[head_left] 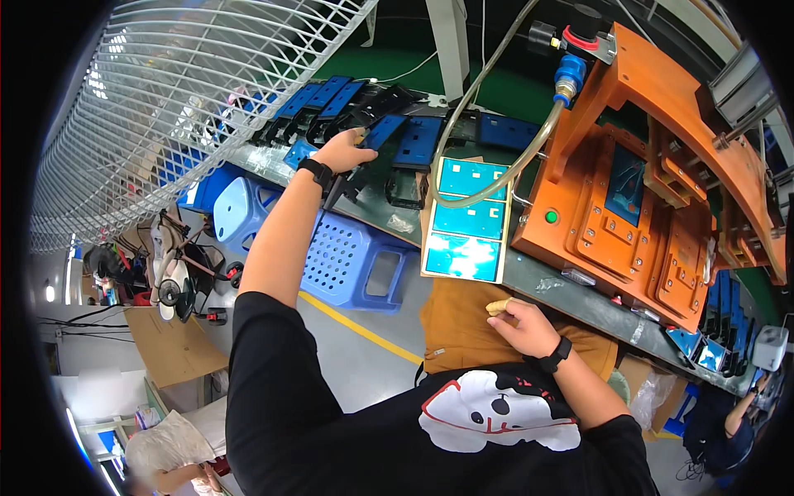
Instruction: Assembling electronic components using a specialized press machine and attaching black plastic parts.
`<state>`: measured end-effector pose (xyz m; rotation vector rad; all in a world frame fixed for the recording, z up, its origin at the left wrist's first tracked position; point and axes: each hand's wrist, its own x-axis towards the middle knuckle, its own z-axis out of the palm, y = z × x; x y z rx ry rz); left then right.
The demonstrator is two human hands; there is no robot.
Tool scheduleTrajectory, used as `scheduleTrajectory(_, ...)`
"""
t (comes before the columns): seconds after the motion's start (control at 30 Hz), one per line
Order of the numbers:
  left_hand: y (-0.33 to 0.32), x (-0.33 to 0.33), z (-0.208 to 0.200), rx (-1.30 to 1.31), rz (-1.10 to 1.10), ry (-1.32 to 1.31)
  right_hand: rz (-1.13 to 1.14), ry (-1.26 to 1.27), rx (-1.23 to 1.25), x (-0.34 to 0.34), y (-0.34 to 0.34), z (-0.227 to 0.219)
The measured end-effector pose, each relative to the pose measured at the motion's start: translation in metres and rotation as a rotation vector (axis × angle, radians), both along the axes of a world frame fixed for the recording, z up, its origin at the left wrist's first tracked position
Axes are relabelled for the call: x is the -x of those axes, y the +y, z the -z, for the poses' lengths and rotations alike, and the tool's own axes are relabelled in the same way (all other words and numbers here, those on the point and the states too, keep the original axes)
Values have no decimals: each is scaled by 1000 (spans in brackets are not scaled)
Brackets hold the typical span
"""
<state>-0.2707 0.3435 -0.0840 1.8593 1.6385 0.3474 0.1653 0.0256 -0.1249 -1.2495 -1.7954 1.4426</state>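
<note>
At the far left part of the bench my left hand [341,152] has its thumb and fingers around the near end of a blue-faced black panel [385,132]. Its fingertips are partly hidden. Similar blue panels [418,141] lie beside it to the right, and a black frame [405,188] is nearer the bench edge. Over my lap, my right hand [527,328] is loosely curled, with yellow finger covers and nothing visible in it. Just beyond it is a board with teal film sheets [467,217], set on the bench's front edge.
An orange press machine [571,219] with an air hose [488,194] stands on the right. A white wire fan guard [165,107] fills the upper left. Blue plastic stools [347,260] stand below the bench. Other people [169,446] are at lower left and right.
</note>
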Motion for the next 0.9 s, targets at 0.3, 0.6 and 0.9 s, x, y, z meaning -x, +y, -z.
scheduleTrajectory(0.3,-13,-42,-6,-105,-122,291,-36,-75,-58,-3,-10,7)
scheduleTrajectory(0.6,35,-21,-12,-410,-180,348,8,-138,-87,-10,-17,6)
scheduleTrajectory(0.9,110,20,16,-128,-116,401,117,-177,-128,-23,-13,12)
